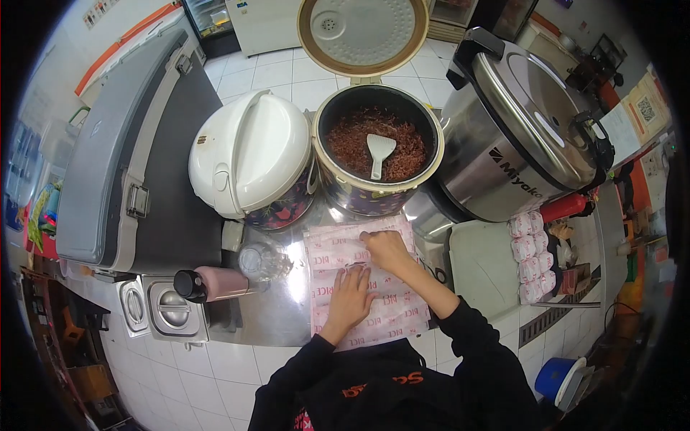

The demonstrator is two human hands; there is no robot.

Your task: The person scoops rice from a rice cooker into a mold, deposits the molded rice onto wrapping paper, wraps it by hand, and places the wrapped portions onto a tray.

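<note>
Printed wrapping paper [392, 316] with red "RICE" lettering lies on the metal counter in front of me. My left hand [350, 296] rests on its middle with the fingers spread. Farther up the sheet, my right hand [384, 250] touches the paper with its fingers curled; what they hold, if anything, is hidden. Beyond the paper stands an open rice cooker [374, 197] holding reddish-brown rice [348, 144]. A white paddle [381, 151] lies on the rice.
A closed white cooker [266, 151] and grey cool box [180, 158] stand left, near a pink bottle [223, 284] and clear plastic cups [260, 260]. On the right are a steel Miyako cooker [496, 158], a tray [481, 266] and stacked wrapped packets [530, 258].
</note>
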